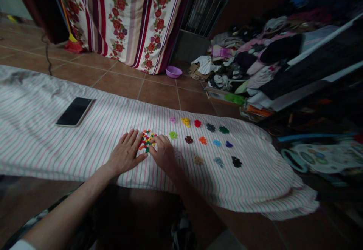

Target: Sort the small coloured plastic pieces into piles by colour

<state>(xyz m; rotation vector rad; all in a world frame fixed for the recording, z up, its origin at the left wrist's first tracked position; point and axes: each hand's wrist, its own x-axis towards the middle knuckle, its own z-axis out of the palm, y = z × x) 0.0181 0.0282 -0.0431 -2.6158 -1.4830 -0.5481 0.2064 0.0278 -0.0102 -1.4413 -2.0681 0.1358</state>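
My left hand [126, 152] lies flat on the striped cloth with its fingers stretched out. Its fingertips and thumb border the left side of a mixed patch of small coloured pieces [146, 141] in red, yellow, green, orange and white. From the right, my right hand [163, 152] reaches over the patch's edge, fingers bent and drawn together at the pieces. Whatever is between those fingertips is too small to make out. Right of it are separate one-colour piles, among them lime green [172, 135], brown [188, 139], yellow [185, 122], orange [202, 140] and black [236, 162].
A dark-screened phone [75, 111] rests on the striped cloth [113, 114] to the left. Beyond the cloth's far edge, a purple basin [173, 71] stands on the tiled floor near a floral curtain [119, 19]. Clothes [249, 50] are heaped at the right.
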